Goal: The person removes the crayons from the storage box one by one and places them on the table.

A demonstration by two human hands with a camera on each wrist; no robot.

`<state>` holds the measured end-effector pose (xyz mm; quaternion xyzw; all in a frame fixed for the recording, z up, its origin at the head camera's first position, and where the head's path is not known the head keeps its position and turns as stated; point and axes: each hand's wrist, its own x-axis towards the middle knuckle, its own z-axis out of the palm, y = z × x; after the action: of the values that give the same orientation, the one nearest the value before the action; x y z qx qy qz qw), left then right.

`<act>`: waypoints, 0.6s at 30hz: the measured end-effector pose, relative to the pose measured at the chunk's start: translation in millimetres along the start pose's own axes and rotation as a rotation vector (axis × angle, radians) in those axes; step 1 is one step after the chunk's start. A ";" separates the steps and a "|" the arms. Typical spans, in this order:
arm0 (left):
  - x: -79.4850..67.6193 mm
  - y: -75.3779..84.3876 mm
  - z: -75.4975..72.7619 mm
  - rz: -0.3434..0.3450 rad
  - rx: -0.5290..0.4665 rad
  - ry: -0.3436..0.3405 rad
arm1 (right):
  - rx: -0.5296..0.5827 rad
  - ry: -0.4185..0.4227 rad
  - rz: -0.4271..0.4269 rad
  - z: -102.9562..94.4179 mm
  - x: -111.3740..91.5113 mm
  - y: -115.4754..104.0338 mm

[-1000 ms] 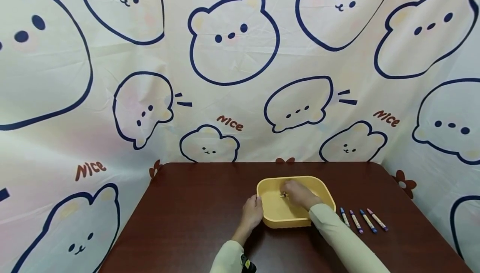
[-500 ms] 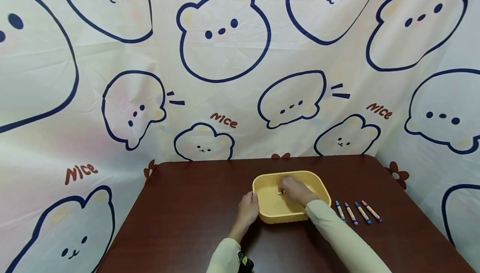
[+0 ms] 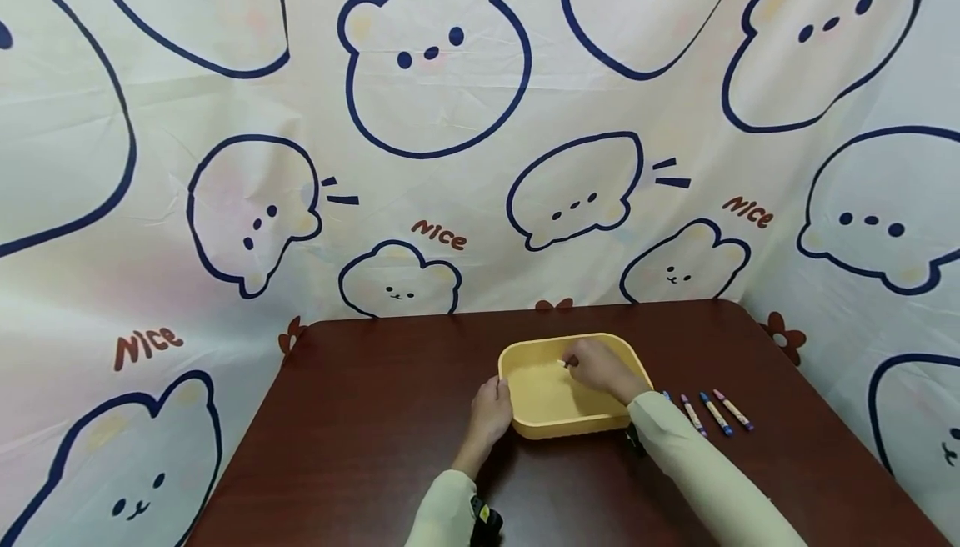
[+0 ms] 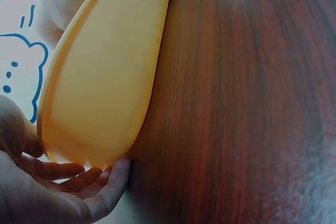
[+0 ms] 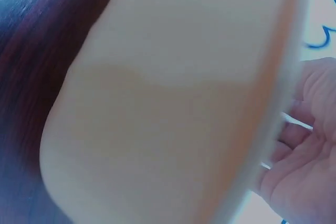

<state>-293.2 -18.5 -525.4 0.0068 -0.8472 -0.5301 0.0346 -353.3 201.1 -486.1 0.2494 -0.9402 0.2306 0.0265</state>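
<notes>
A yellow plastic tray (image 3: 558, 427) with raised walls sits on the dark table. My left hand (image 3: 491, 409) grips its left end; in the left wrist view, the curled fingers (image 4: 118, 177) lie against the outer wall, with the thumb up by the rim. My right hand (image 3: 597, 365) reaches inside over the far wall, pinching a small crayon (image 3: 564, 363) whose pale end shows beyond the fingertips. In the right wrist view, the tray wall (image 5: 157, 129) fills the middle and hides the fingertips and the crayon.
Several crayons, among them a pink-tipped one (image 3: 733, 410) and a blue one (image 3: 716, 414), lie in a row on the table right of the tray. The right sleeve (image 3: 697, 455) partly covers the leftmost. A bear-print cloth (image 3: 442, 113) hangs behind the table (image 3: 375, 414).
The head view has shifted, so the scene sits further up and left. Within the tray my right hand has moved slightly right and back with the crayon. My left hand keeps its grip.
</notes>
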 end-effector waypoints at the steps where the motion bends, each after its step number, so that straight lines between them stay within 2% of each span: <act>1: 0.2 0.0 -0.2 -0.003 -0.002 0.000 | 0.004 0.005 0.033 -5.0 -2.0 0.3; 5: 0.3 -0.4 -0.6 -0.022 -0.007 -0.016 | 0.099 0.034 0.218 -24.5 -12.2 6.3; 9: 0.3 -0.9 -1.3 -0.030 -0.008 -0.019 | 0.197 0.101 0.383 -45.1 -25.2 15.7; 14: 0.5 0.0 -2.7 -0.041 -0.026 -0.029 | 0.224 0.163 0.514 -72.0 -45.3 30.9; 18: 0.1 1.1 -2.4 -0.048 -0.031 -0.043 | 0.228 0.184 0.599 -87.2 -67.2 53.0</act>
<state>-293.1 -20.2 -523.4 0.0150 -0.8391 -0.5438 0.0037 -325.7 311.5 -441.7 -0.0588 -0.9336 0.3532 0.0143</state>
